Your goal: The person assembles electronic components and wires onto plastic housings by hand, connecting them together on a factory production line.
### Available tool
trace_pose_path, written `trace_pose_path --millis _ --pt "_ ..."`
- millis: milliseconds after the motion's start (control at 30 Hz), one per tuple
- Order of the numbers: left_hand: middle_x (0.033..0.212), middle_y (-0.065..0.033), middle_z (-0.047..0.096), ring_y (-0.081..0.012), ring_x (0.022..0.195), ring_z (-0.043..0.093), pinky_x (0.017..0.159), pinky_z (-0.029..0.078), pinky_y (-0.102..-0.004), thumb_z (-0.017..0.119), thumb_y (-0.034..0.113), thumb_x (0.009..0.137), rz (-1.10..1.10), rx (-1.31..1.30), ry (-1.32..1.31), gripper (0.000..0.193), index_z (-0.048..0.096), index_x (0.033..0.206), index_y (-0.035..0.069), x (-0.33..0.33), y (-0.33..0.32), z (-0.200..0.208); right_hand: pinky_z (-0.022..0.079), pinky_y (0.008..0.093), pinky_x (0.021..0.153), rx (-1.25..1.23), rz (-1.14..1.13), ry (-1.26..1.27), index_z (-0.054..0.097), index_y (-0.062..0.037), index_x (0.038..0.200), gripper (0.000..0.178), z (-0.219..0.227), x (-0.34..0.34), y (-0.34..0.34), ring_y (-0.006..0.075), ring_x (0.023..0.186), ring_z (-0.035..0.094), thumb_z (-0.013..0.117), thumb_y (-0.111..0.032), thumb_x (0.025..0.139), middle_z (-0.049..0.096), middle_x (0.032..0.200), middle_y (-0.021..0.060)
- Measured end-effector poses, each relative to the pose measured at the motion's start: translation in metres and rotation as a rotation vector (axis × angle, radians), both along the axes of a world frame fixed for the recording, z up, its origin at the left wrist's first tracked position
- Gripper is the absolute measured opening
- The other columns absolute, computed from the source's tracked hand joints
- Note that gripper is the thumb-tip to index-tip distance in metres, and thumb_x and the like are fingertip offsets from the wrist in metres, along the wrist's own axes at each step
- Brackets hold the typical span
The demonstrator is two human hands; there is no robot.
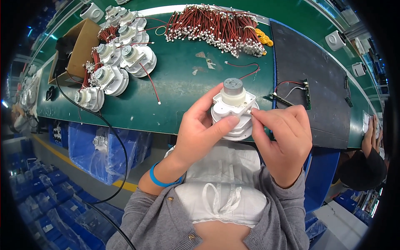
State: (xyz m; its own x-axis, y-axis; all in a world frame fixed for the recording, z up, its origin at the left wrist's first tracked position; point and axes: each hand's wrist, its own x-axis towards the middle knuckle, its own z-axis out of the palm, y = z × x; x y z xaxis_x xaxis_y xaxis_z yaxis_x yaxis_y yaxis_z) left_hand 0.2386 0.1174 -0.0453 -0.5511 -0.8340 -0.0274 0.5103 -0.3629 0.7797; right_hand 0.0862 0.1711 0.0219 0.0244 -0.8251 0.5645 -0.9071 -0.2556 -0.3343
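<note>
My left hand (204, 129) is wrapped round a white motor assembly (234, 101), its thumb lying along the near side of the housing. The assembly has a silver motor can on top and round white plastic discs below. From behind the can, a red and black wire (251, 75) curls across the bench to a small white plug. At the right edge of the housing, the thumb and forefinger of my right hand (283, 135) are pinched together. A small white bit shows by those fingertips, but what they grip is mostly hidden.
Several similar motor assemblies (139, 60) stand at the left on the green bench (166, 112), beside a cardboard box (79, 52). A large bundle of red wires (212, 27) lies at the back, near yellow rings (263, 37). Circuit boards (308, 93) rest on a black mat (329, 121).
</note>
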Motion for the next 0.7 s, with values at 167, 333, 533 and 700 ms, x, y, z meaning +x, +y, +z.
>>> trace_pose_path --millis 167,333,533,700 --pt "0.128 -0.0137 0.049 -0.0188 0.117 0.050 0.098 0.042 -0.0321 0.066 0.001 0.083 0.027 -0.029 -0.037 0.065 0.032 0.138 -0.007 -0.0013 0.0020 0.0018 0.044 0.0287 0.056 0.004 -0.017 0.016 0.067 -0.0071 0.082 0.027 0.0002 0.0009 -0.0003 0.0198 0.063 0.052 0.075 0.002 0.058 0.061 0.071 0.0012" --pt "0.125 -0.0129 0.052 -0.0181 0.114 0.052 0.097 0.043 -0.0314 0.067 0.000 0.082 0.031 -0.063 -0.082 0.065 0.034 0.137 -0.006 -0.0039 0.0014 0.0065 0.043 0.0294 0.055 0.007 -0.026 0.024 0.065 -0.0062 0.079 0.024 -0.0002 0.0018 -0.0010 0.0203 0.063 0.051 0.074 0.002 0.058 0.059 0.068 0.0017" --pt "0.123 -0.0122 0.054 -0.0167 0.112 0.053 0.095 0.044 -0.0306 0.068 0.000 0.080 0.098 -0.131 -0.172 0.065 0.036 0.137 -0.005 -0.0064 0.0017 0.0043 0.044 0.0301 0.056 0.021 -0.006 0.018 0.065 -0.0053 0.078 0.022 -0.0050 0.0003 -0.0054 0.0212 0.062 0.051 0.074 0.002 0.060 0.058 0.067 0.0025" --pt "0.123 -0.0123 0.054 -0.0165 0.112 0.053 0.094 0.044 -0.0299 0.070 0.001 0.079 0.080 -0.117 -0.174 0.064 0.039 0.135 -0.005 -0.0046 -0.0053 0.0053 0.045 0.0307 0.059 0.018 -0.005 -0.041 0.066 -0.0057 0.080 0.022 -0.0072 -0.0039 -0.0083 0.0218 0.065 0.054 0.074 0.001 0.061 0.062 0.072 0.0033"
